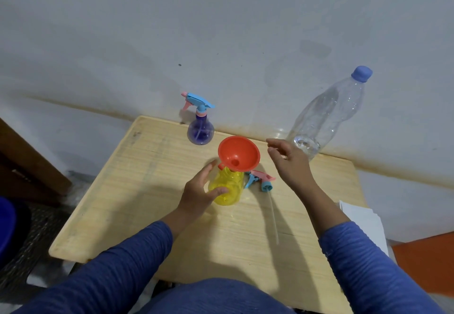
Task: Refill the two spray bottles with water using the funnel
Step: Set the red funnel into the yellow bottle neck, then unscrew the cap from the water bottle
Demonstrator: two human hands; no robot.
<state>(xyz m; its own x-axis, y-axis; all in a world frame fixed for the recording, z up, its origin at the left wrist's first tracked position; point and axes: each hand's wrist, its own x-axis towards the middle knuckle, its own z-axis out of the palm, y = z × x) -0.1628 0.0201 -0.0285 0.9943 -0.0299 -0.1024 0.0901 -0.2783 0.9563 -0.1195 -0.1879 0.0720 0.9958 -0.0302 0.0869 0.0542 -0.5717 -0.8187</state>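
Status: early stage, preparation complete for first bottle only.

Yellow spray bottle (227, 187): upright near centre of desk (122, 203), spray head removed. Orange funnel (238, 152) seated in neck, tilted slightly toward camera. No water level discernible inside; judged not yet filled.

Removed spray head (261, 181): lying on desk just right of yellow bottle, dip tube (274, 218) trailing toward near edge.

Purple spray bottle (200, 130): upright at far edge of desk, against wall, spray head fitted. Judged untouched; opening, filling and reclosing all outstanding.

Clear water bottle (326, 114): at far right, leaning in this wide view, blue cap (361, 73) on. Small amount of water visible near base. Cap removal required before any pouring.

Left hand (200, 192): curled partway around yellow bottle, thumb and fingers touching its side, steadying it.

Right hand (291, 160): loosely open, empty, raised between funnel and water bottle, close to the latter.

Remaining: uncap, pour, refit head, repeat for purple bottle.
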